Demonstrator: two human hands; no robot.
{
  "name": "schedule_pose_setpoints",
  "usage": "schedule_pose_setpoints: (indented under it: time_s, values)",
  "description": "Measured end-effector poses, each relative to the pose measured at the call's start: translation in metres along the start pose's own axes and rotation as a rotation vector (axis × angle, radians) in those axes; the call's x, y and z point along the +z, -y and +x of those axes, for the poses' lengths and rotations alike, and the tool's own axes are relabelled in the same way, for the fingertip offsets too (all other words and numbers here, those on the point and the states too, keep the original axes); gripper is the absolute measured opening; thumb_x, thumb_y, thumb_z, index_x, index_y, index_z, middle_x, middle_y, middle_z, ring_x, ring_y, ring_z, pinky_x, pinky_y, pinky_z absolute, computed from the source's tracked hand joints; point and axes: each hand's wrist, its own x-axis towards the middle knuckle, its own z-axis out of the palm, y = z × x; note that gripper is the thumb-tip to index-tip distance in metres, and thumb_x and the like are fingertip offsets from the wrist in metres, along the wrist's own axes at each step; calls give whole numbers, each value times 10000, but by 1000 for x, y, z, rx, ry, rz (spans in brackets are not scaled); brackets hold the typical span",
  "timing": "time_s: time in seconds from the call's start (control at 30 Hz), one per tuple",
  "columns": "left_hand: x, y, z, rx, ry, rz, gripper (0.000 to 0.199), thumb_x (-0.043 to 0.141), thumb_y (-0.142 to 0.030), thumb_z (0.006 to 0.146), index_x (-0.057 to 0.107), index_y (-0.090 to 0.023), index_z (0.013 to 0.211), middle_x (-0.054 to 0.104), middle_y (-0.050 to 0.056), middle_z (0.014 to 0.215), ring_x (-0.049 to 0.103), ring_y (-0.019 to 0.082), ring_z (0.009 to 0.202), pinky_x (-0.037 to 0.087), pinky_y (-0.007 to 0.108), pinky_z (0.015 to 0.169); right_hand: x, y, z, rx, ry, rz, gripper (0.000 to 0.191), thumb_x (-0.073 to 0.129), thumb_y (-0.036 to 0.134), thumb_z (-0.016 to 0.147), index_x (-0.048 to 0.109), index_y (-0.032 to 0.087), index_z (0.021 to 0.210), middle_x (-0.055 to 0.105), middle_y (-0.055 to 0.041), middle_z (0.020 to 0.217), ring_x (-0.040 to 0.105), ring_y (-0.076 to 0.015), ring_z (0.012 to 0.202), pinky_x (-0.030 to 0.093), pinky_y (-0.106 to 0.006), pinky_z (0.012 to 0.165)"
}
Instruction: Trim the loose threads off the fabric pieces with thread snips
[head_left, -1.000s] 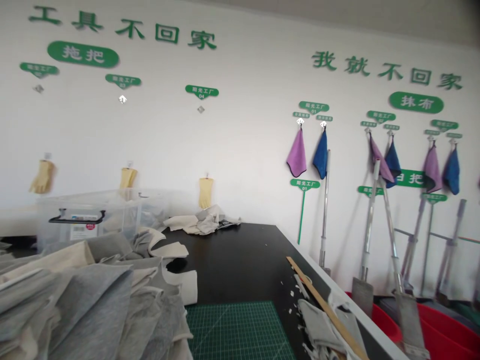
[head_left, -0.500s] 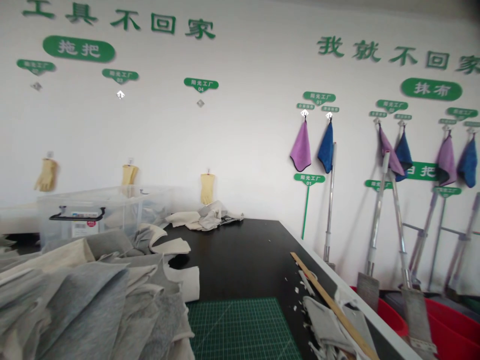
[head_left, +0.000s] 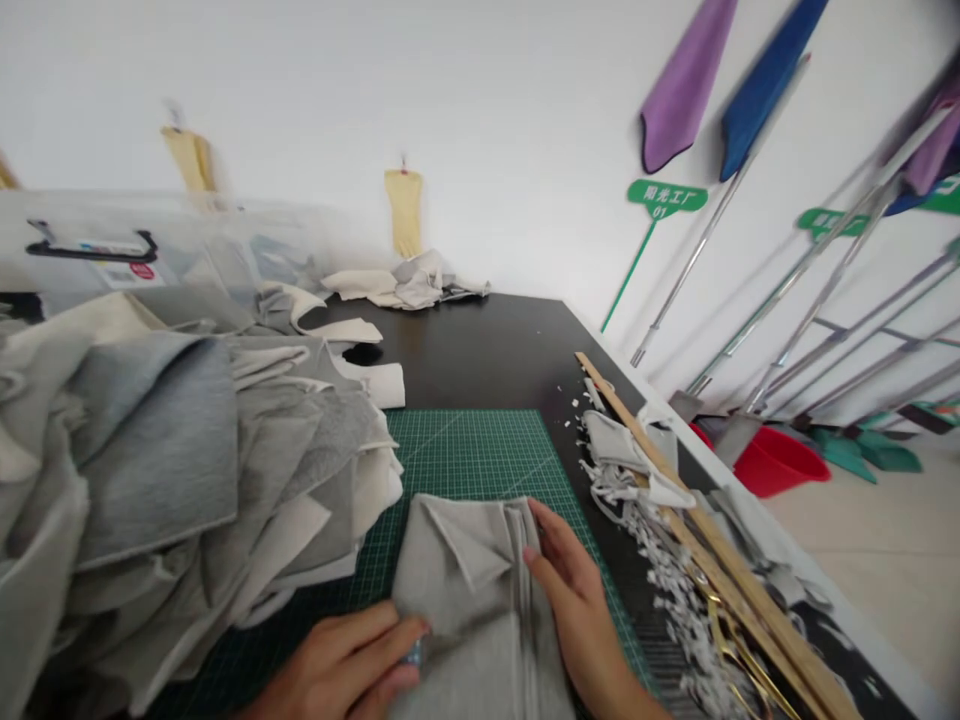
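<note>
A folded piece of grey fabric [head_left: 472,600] lies on the green cutting mat [head_left: 480,450] in front of me, with a turned-over flap at its top and layered folds along its right side. My right hand [head_left: 581,610] grips that right edge, thumb on top and fingers round the outside. At the fabric's left edge my left hand [head_left: 349,660] is closed, its fingers curled together. A small blue thing [head_left: 413,653] shows at its fingertips; its kind is not clear. The lower end of the fabric runs out of view.
A heap of grey and cream fabric pieces [head_left: 225,450] covers the left, before a clear plastic box [head_left: 225,240]. Wooden strips [head_left: 720,560], gold-handled scissors [head_left: 724,630] and scraps [head_left: 667,590] lie along the right. Mops and a red bucket [head_left: 780,460] stand beyond the table.
My view has tilted down from the wall to the table. Both hands, the folded grey fabric and the scissors now show; they were out of the earlier frame.
</note>
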Motion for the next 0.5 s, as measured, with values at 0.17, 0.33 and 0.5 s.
schedule_pose_setpoints:
  time_s: [0.17,0.33,0.5]
  values:
    - [-5,-4,4,54,17,95,308,454,-321,1087,672,-204,1269,750,84,1049,753,157,890,618,182,784,4,5,-3,11,6,6,488,786,401,834,682,284,1296,657,-75,1426,600,-288,1340,373,-504,1223]
    - [-7,-5,5,71,-2,83,293,424,-260,1096,674,-178,1227,739,84,1015,744,141,869,607,180,776,3,5,-3,1,9,-9,457,773,395,850,687,293,1287,667,-68,1411,607,-287,1331,411,-498,1198]
    - [-7,-3,5,58,36,82,312,453,-327,1090,672,-196,1270,747,78,1045,751,145,891,610,176,792,3,4,-3,1,8,7,455,776,386,845,690,306,1284,668,-59,1410,611,-289,1327,406,-502,1201]
